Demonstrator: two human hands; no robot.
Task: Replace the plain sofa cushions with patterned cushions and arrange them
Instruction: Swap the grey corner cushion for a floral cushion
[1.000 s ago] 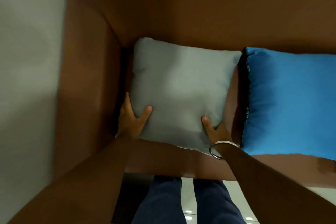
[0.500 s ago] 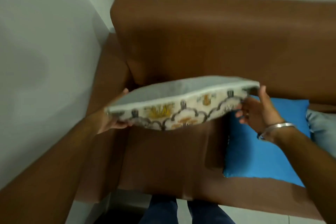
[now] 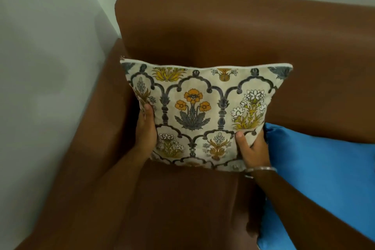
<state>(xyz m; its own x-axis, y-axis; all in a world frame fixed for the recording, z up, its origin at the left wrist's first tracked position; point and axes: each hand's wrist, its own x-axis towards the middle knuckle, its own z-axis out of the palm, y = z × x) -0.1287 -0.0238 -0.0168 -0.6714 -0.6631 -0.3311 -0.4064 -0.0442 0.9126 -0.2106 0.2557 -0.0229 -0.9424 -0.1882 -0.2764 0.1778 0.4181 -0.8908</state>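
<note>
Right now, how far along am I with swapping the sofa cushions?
Done: the floral patterned cushion stands upright with its print facing out, against the backrest in the corner of the brown sofa. In hand: the left hand and right hand both grip its lower corners, so it is not yet released. Left: the plain blue cushion lies flat on the seat beside it, awaiting replacement.

Left hand [image 3: 146, 130] and right hand [image 3: 253, 149], thumbs forward, gripping.
</note>
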